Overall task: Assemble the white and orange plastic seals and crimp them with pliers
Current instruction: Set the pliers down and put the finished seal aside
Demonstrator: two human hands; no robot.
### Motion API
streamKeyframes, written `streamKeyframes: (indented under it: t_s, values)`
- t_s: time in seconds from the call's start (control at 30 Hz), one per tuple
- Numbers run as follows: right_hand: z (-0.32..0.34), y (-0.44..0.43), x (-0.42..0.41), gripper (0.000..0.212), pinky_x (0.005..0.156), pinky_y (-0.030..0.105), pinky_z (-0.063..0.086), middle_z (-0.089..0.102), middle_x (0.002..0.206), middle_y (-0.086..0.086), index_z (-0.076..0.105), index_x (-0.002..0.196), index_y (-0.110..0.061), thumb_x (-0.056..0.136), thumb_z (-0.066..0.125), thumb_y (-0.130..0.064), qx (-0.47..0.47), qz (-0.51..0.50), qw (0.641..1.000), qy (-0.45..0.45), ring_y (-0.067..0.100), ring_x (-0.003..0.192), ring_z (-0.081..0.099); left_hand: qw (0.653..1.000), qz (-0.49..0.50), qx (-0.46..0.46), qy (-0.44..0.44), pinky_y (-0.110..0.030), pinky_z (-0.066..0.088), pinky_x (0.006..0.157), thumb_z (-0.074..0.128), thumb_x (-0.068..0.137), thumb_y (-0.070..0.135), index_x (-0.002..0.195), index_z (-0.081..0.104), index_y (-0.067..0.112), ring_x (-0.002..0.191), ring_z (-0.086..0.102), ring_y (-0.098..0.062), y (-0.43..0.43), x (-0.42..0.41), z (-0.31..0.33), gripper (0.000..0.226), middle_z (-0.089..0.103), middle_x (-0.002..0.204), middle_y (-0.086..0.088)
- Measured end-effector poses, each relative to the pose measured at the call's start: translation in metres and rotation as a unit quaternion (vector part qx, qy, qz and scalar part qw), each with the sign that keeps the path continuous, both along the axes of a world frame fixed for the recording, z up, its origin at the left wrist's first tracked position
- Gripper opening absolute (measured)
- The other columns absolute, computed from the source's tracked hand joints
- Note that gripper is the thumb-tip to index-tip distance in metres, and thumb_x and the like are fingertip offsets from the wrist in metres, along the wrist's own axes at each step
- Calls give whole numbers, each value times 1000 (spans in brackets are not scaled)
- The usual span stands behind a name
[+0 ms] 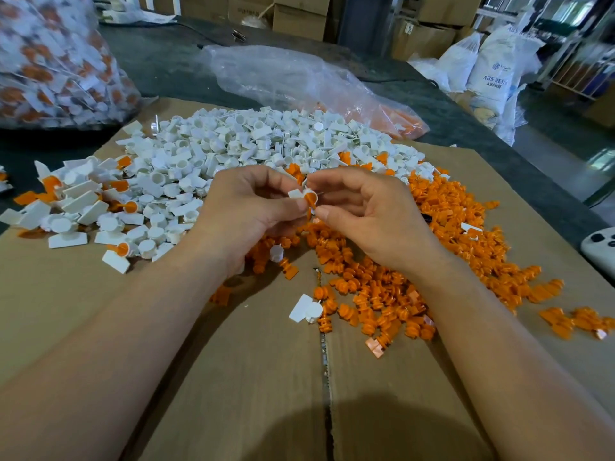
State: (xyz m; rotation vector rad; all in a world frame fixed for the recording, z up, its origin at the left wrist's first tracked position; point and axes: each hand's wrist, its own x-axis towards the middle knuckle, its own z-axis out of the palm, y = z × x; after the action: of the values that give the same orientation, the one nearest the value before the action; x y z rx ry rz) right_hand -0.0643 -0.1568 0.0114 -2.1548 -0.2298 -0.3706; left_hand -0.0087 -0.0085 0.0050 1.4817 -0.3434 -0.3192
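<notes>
My left hand (248, 207) and my right hand (362, 211) meet above the cardboard, fingertips together. Between them is a white seal body (295, 193) with an orange insert (311, 197) at its mouth; the left fingers pinch the white part, the right fingers pinch the orange one. A heap of loose white seal bodies (246, 141) lies behind the hands. Loose orange inserts (442, 234) spread to the right and below. Joined white and orange seals (76, 201) lie at the left. No pliers are in view.
Flattened cardboard (253, 377) covers the dark table. A full clear bag of joined seals (56, 58) stands at the back left, a slack plastic bag with orange parts (299, 78) behind the heap. A white device (602, 247) sits at the right edge. Boxes and sacks stand beyond.
</notes>
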Motion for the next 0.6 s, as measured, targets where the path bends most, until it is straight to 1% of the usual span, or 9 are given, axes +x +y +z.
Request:
streamKeyframes:
  t_s: [0.07,0.13,0.17,0.23,0.27,0.33,0.43,0.6]
  values:
    - [0,0,1,36,84,20,52,62,95,-15,60,112,-22,82,65,-4,2,-4,1000,1,2,94,63,998,29,8,-46,-16,52,51,71,70,-6,68,63,8,51,61,-7,0,-1,0,17,64,62,-5]
    - [0,0,1,32,80,16,52,63,90,-17,61,101,-28,81,65,-3,3,-6,1000,-11,-1,88,63,996,39,17,-77,-18,54,54,73,68,-6,64,64,11,52,60,-9,0,-2,1,19,64,63,-5]
    - [0,-1,1,33,78,14,51,63,88,-19,61,94,-33,81,65,-2,2,-8,1000,-19,-3,86,63,995,38,21,-89,-20,54,58,74,67,-6,63,65,12,54,60,-10,0,-3,1,20,65,61,-4]
    - [1,-2,1,37,76,12,50,63,85,-20,59,87,-36,80,65,-1,-1,-12,999,-31,-4,84,63,994,35,24,-105,-19,53,61,75,65,-5,61,66,15,56,60,-9,-1,-3,0,23,66,57,3]
    - [0,-2,1,38,75,12,50,63,84,-20,59,86,-36,80,65,0,-1,-13,999,-35,-4,83,63,993,34,23,-110,-18,53,61,76,65,-5,60,66,16,57,61,-8,-1,-3,0,24,66,55,5]
    - [0,-2,1,39,75,12,49,63,84,-20,59,84,-36,79,65,2,0,-15,999,-41,-4,82,63,992,35,23,-122,-18,53,62,76,64,-4,60,67,18,59,61,-8,0,-3,0,25,67,57,5]
    - [-1,-3,2,40,75,12,49,63,82,-20,59,84,-36,79,65,3,3,-17,999,-46,-4,81,64,988,40,19,-146,-26,55,66,78,63,-3,60,68,22,64,62,-13,0,-4,-1,27,70,66,0]
    - [-2,-3,2,41,75,12,49,63,82,-21,58,85,-36,79,64,4,3,-19,998,-52,-5,82,63,981,54,30,-182,-34,54,71,79,64,1,58,68,29,68,62,-15,1,-5,-1,31,69,67,5]
